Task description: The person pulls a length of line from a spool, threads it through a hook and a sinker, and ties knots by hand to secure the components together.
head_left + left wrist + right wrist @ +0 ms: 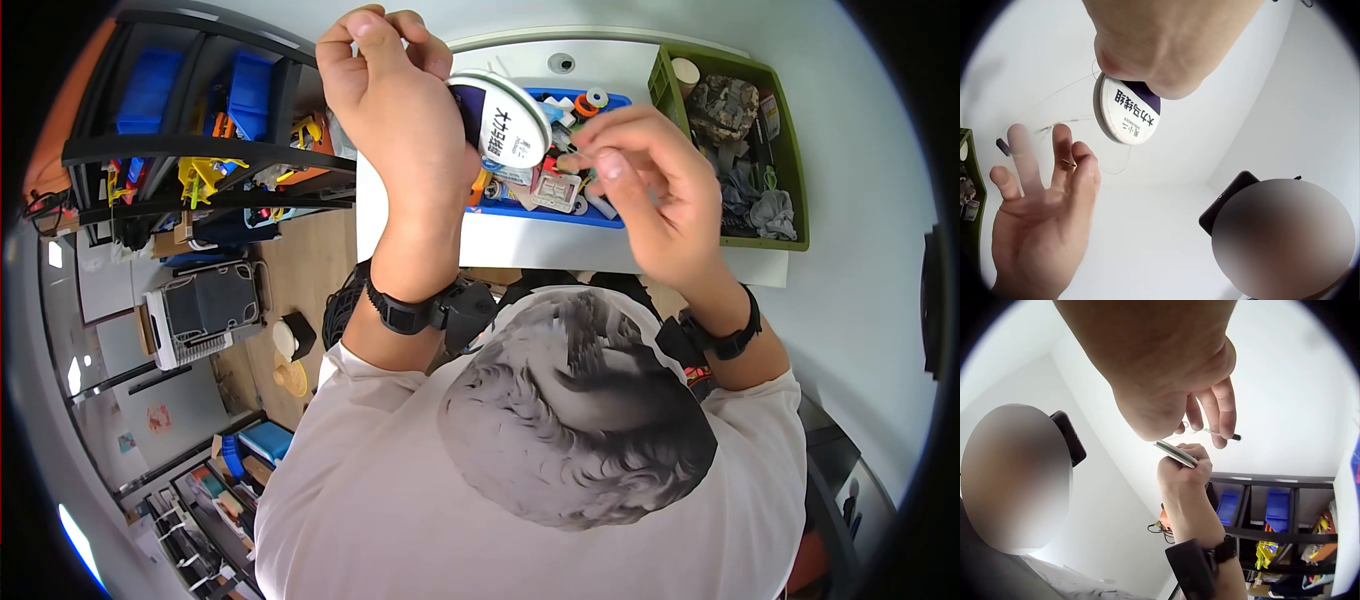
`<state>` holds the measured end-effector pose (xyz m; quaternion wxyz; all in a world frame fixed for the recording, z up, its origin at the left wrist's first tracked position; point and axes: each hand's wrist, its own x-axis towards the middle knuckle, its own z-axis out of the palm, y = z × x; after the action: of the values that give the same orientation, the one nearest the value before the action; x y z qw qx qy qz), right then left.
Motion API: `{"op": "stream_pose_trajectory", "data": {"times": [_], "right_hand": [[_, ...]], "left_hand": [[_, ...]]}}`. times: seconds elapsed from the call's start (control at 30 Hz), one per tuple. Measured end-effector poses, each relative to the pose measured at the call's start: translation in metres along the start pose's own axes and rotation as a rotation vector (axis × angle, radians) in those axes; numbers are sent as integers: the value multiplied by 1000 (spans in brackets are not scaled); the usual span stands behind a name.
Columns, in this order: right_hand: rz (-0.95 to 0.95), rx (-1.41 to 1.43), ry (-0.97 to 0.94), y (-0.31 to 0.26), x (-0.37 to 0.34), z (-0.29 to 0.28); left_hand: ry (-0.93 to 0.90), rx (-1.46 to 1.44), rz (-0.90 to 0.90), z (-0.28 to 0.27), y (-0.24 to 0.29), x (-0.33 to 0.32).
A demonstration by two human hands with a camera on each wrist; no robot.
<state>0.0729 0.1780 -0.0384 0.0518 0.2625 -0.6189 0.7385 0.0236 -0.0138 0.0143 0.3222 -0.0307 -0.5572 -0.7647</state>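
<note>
My left hand (405,125) grips a round, flat fishing-line spool (513,135), white with a purple patch, Chinese print and a pale green rim. Thin clear line (1063,89) trails from the spool towards my right hand (655,190) and loops below it in the left wrist view. Between thumb and forefinger, the right hand pinches a tiny metallic piece (1069,164); its exact kind I cannot tell. A small dark cylinder (1002,147) hangs beside that hand's raised fingers. In the right wrist view, the spool appears edge-on in the left hand (1175,475).
Beneath the hands, a blue tray (590,218) of mixed small parts stands on the white table (590,252). An olive-green crate (795,190) with a camouflage pouch and cloth is at the right. Black shelving (210,150) with blue bins rises at the left.
</note>
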Motion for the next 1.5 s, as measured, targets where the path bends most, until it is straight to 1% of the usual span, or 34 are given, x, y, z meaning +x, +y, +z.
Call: {"op": "stream_pose_trajectory", "data": {"times": [0.07, 0.13, 0.2, 0.23, 0.3, 0.43, 0.5, 0.53, 0.6, 0.63, 0.67, 0.7, 0.77, 0.8, 0.9, 0.93, 1.03, 1.07, 1.1, 1.17, 1.27, 1.37, 1.5], "right_hand": [[-94, -87, 22, -1, 0, -7], [-121, -113, 35, -5, -1, -15], [-103, -215, 48, -13, -5, -26], [-71, -185, 70, -19, -6, -28], [-65, -199, 63, -25, -8, -35], [-12, -213, 60, -30, -7, -40], [21, -231, 63, -31, -7, -41], [49, -256, 60, -29, -7, -42], [77, -285, 60, -22, -7, -45], [112, -308, 47, -16, -7, -47], [147, -331, 34, -10, -8, -49], [148, -338, 35, -4, -11, -53], [237, -371, 31, 10, -17, -60], [240, -376, 30, 15, -21, -64], [294, -350, 53, 30, -30, -73], [332, -348, 53, 33, -32, -77], [419, -365, 41, 44, -37, -83], [460, -380, 34, 47, -37, -85], [461, -383, 36, 50, -38, -87], [580, -384, 20, 55, -40, -90], [602, -439, 3, 55, -42, -94], [624, -394, -3, 57, -41, -100], [659, -397, -50, 68, -39, -102]], "left_hand": [[-23, 17, 12, -3, -1, 1], [-12, 28, 25, -3, -2, 2], [-13, 90, 57, -4, -3, 4], [-11, 89, 59, -6, -4, 6], [-36, 106, 114, -10, -8, 10], [-53, 67, 136, -6, -18, 10], [-85, 112, 173, -10, -32, 11], [-102, 132, 141, -12, -39, 9], [-127, 242, 165, -23, -62, 6], [-137, 247, 121, -29, -74, 2], [-138, 241, 120, -35, -89, 0], [-131, 258, 90, -41, -105, -2], [-115, 282, 0, -51, -124, -10], [-113, 277, -3, -54, -133, -14], [-31, 198, -150, -63, -156, -22], [-26, 196, -155, -67, -164, -24], [39, 235, -262, -78, -191, -31], [38, 231, -263, -83, -201, -33], [48, 284, -278, -91, -213, -36], [48, 360, -290, -102, -226, -40], [39, 378, -343, -106, -225, -42], [5, 348, -379, -105, -217, -41], [-38, 357, -346, -112, -228, -40]]}}
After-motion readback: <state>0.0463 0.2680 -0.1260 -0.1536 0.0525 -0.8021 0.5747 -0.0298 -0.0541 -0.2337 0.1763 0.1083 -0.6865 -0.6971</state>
